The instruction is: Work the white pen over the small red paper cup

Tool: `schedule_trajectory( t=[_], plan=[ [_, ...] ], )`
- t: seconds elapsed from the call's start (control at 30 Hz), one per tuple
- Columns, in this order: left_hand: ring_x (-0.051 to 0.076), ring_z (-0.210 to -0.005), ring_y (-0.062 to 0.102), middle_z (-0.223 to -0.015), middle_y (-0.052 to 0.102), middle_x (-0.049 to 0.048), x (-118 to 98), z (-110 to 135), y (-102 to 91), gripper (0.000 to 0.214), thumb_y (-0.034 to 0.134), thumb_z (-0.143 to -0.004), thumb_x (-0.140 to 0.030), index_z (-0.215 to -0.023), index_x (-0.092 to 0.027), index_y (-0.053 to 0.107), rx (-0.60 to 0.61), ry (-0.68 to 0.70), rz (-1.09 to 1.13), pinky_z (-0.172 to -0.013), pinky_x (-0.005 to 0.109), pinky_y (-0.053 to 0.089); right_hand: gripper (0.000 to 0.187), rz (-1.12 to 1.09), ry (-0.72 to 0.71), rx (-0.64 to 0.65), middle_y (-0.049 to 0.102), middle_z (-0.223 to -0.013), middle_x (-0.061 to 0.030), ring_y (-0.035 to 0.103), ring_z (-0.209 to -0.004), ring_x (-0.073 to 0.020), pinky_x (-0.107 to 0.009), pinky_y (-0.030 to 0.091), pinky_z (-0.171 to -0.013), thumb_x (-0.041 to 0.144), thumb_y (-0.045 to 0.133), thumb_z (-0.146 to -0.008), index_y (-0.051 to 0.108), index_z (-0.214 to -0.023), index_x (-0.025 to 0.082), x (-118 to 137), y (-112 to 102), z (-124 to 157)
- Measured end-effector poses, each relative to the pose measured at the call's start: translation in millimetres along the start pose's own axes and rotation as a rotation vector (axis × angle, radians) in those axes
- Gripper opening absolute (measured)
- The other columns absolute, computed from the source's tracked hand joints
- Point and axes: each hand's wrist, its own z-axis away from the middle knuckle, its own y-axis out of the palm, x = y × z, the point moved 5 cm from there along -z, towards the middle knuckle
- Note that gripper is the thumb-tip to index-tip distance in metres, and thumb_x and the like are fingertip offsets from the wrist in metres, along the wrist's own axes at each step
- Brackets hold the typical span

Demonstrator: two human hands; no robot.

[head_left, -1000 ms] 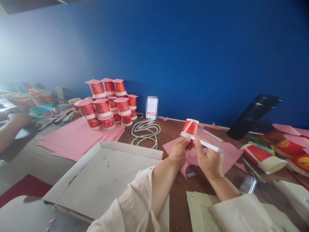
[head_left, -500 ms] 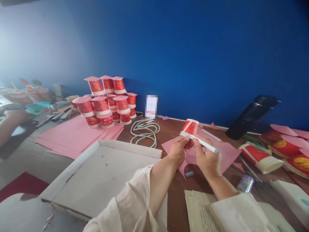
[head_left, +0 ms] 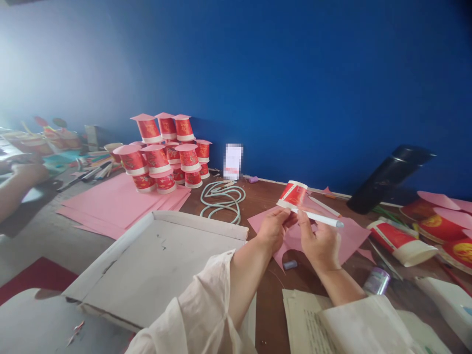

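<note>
Against a blue wall (head_left: 295,88), right of centre, the left hand (head_left: 272,229) is pinching a cup (head_left: 294,193) by its lower rim and the right hand (head_left: 322,246) is gripping a pen (head_left: 324,218), the cup likely being light, crushable, best held there.

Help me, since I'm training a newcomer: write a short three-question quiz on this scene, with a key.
1. Multiple choice: what does the right hand hold?
A) black bottle
B) white pen-like stick
C) purple-lidded jar

2. True or false: the coiled cable lies between the stacked red cups and the left hand.

3. Open: what are the left hand's fingers holding, and by which part?

Key: 1. B. 2. True. 3. A red-and-white cup, by its white rim.
</note>
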Motion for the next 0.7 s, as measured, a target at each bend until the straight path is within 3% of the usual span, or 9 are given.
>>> schedule_trajectory(
  t=[0.13, 0.3, 0.47, 0.7],
  plan=[
    [0.012, -0.070, 0.058, -0.071, 0.063, 0.0034, 0.0, -0.1, -0.6, 0.022, 0.079, -0.059, -0.026, -0.070, -0.012, 0.065, -0.008, 0.007, 0.006, -0.083, 0.030, 0.044, 0.031, -0.029, -0.032, -0.028, 0.071, -0.094, -0.0087, 0.067, -0.087, -0.0199, -0.028, 0.051, -0.075, 0.039, 0.051, -0.087, 0.069, -0.101, 0.018, 1.6, -1.4, -0.2],
    [0.012, -0.070, 0.059, -0.071, 0.063, 0.0036, 0.4, -0.2, -1.0, 0.020, 0.078, -0.060, -0.024, -0.069, -0.012, 0.065, -0.022, 0.003, 0.003, -0.085, 0.031, 0.043, 0.033, -0.025, 0.009, 0.004, 0.071, -0.081, -0.0079, 0.067, -0.081, -0.0201, -0.029, 0.051, -0.072, 0.042, 0.052, -0.087, 0.069, -0.100, 0.017, 0.6, -0.5, -0.2],
    [0.011, -0.067, 0.058, -0.068, 0.062, 0.0027, 0.8, 0.0, -1.9, 0.020, 0.078, -0.060, -0.022, -0.069, -0.011, 0.065, -0.053, -0.004, 0.023, -0.085, 0.031, 0.044, 0.032, -0.092, -0.004, -0.038, 0.070, -0.089, -0.0094, 0.066, -0.086, -0.0201, -0.033, 0.051, -0.079, 0.039, 0.051, -0.087, 0.068, -0.104, 0.016, 1.1, -2.5, -1.3],
    [0.011, -0.068, 0.058, -0.069, 0.062, 0.0035, 0.3, 0.7, -2.0, 0.020, 0.078, -0.060, -0.021, -0.069, -0.010, 0.064, -0.051, -0.020, 0.036, -0.084, 0.030, 0.044, 0.033, -0.039, 0.011, 0.015, 0.071, -0.093, -0.0088, 0.066, -0.085, -0.0199, -0.030, 0.050, -0.076, 0.042, 0.051, -0.087, 0.069, -0.102, 0.018, -1.6, 1.8, -1.2]
  ],
)
